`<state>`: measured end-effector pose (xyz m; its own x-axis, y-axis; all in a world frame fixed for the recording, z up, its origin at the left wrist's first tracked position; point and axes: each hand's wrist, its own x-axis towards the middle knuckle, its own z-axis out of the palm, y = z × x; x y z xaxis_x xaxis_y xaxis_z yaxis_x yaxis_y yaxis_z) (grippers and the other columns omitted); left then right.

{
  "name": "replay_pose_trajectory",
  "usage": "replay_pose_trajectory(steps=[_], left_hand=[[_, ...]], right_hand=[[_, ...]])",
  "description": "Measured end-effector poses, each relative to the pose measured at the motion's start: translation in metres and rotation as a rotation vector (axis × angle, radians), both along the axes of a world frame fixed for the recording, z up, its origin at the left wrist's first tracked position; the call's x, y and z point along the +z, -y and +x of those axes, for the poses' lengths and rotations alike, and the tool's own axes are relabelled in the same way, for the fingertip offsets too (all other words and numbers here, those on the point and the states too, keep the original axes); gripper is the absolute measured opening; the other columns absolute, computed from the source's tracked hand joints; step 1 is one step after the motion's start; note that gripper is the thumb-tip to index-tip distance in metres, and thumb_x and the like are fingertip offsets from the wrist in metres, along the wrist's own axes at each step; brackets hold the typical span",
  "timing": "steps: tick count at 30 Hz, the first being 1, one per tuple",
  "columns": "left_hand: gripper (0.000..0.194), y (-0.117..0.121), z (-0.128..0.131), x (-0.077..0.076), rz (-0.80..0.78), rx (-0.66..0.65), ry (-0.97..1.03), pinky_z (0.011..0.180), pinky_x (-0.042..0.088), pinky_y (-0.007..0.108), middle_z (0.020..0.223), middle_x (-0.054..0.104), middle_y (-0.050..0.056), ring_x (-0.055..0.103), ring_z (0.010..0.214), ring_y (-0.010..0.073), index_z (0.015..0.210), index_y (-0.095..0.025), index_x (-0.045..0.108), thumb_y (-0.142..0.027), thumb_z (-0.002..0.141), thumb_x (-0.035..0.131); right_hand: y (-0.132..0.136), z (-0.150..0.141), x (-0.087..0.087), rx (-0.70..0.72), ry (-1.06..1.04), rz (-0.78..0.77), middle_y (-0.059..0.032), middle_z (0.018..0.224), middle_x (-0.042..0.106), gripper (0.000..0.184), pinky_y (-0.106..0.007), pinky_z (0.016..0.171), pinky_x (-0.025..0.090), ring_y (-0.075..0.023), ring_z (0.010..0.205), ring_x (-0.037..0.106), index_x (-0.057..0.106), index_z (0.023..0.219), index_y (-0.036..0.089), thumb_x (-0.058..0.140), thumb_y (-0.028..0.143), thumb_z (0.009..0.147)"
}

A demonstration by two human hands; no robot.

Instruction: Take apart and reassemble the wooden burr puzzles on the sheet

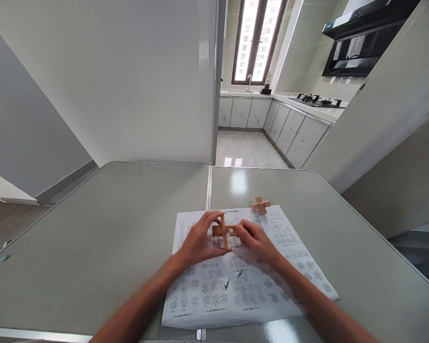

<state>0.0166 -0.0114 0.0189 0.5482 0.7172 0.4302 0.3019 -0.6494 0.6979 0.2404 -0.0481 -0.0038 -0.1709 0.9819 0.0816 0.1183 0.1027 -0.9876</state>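
Note:
A small wooden cross-shaped puzzle (pixel 223 231) is held between both hands just above a printed paper sheet (pixel 243 281). My left hand (pixel 199 242) pinches its left side, with thumb and fingers curled round the upright stick. My right hand (pixel 254 239) grips the end of the puzzle's horizontal stick from the right. A second assembled wooden cross puzzle (pixel 260 205) lies on the far edge of the sheet, beyond my right hand and untouched.
The sheet lies on a grey-green glossy table (pixel 93 238) with a seam down its middle. A white wall stands behind the table. A kitchen with cabinets, a hob and a window opens at the back right.

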Motion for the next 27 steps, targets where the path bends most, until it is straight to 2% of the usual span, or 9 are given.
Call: replay_pose_trajectory(steps=[3,5,8,10,12,15,19,24,27], left_hand=[[0.089,0.001,0.001,0.0,-0.059,0.029,0.034,0.096,0.058,0.044,0.134,0.06,0.01,0.069,0.109,0.028,0.141,-0.03,0.052,-0.044,0.064,0.095],[0.088,0.0,0.001,0.0,-0.135,0.076,0.078,0.099,0.056,0.046,0.134,0.061,0.01,0.069,0.111,0.0291,0.138,-0.029,0.055,-0.043,0.062,0.097],[0.085,0.0,0.001,0.002,-0.29,0.113,0.163,0.108,0.051,0.047,0.137,0.062,0.01,0.066,0.12,0.0302,0.138,-0.028,0.056,-0.039,0.064,0.096],[0.083,0.001,0.001,0.004,-0.375,0.094,0.203,0.11,0.049,0.047,0.137,0.064,0.01,0.065,0.123,0.0299,0.139,-0.028,0.055,-0.037,0.067,0.095],[0.081,0.002,0.002,0.007,-0.42,0.067,0.215,0.11,0.049,0.046,0.135,0.066,0.01,0.065,0.123,0.0299,0.139,-0.028,0.055,-0.036,0.068,0.094],[0.08,0.005,0.004,0.01,-0.446,0.031,0.21,0.107,0.05,0.045,0.13,0.068,0.01,0.067,0.119,0.03,0.138,-0.027,0.057,-0.037,0.068,0.094],[0.079,0.004,0.005,0.008,-0.446,0.019,0.193,0.104,0.051,0.043,0.128,0.069,0.011,0.068,0.116,0.0293,0.138,-0.026,0.058,-0.039,0.068,0.094],[0.085,-0.003,0.001,-0.001,-0.473,0.153,0.169,0.099,0.052,0.043,0.114,0.074,0.01,0.071,0.108,0.0292,0.142,-0.025,0.054,-0.044,0.069,0.093],[0.082,-0.005,0.0,-0.003,-0.471,0.14,0.171,0.096,0.053,0.041,0.115,0.071,0.01,0.07,0.107,0.0276,0.142,-0.026,0.053,-0.046,0.072,0.091]], right_hand=[[-0.001,0.0,0.0,0.008,-0.045,-0.017,0.0063,0.058,0.043,0.049,-0.027,0.052,0.034,-0.0124,0.052,0.038,0.045,0.074,0.024,0.049,0.065,0.101],[-0.001,0.0,0.001,-0.021,-0.082,-0.002,0.0044,0.063,0.049,0.048,-0.028,0.054,0.04,-0.0134,0.054,0.043,0.049,0.079,0.024,0.041,0.064,0.104],[-0.001,-0.002,0.005,-0.09,-0.041,0.088,-0.0023,0.087,0.064,0.041,-0.031,0.063,0.051,-0.0164,0.066,0.056,0.059,0.101,0.023,0.042,0.061,0.105],[0.0,-0.005,0.007,-0.061,0.047,0.158,-0.0069,0.106,0.069,0.035,-0.034,0.074,0.055,-0.0199,0.084,0.064,0.062,0.114,0.024,0.051,0.055,0.103],[0.002,-0.008,0.008,0.004,0.116,0.194,-0.0082,0.116,0.07,0.03,-0.034,0.078,0.056,-0.0216,0.094,0.066,0.065,0.116,0.024,0.056,0.049,0.102],[0.004,-0.012,0.004,0.033,0.18,0.204,-0.0062,0.103,0.075,0.026,-0.031,0.067,0.053,-0.0192,0.08,0.067,0.07,0.106,0.024,0.054,0.045,0.104],[0.005,-0.012,-0.003,-0.029,0.25,0.282,-0.004,0.082,0.074,0.027,-0.029,0.06,0.048,-0.0185,0.069,0.063,0.07,0.091,0.022,0.055,0.041,0.104],[0.011,-0.016,0.0,0.028,0.252,0.358,-0.0035,0.084,0.073,0.022,-0.029,0.064,0.05,-0.0186,0.073,0.065,0.07,0.1,0.022,0.055,0.038,0.105],[0.014,-0.019,0.004,0.034,0.226,0.335,-0.0037,0.084,0.073,0.024,-0.029,0.064,0.049,-0.0189,0.074,0.066,0.071,0.102,0.023,0.054,0.039,0.105]])
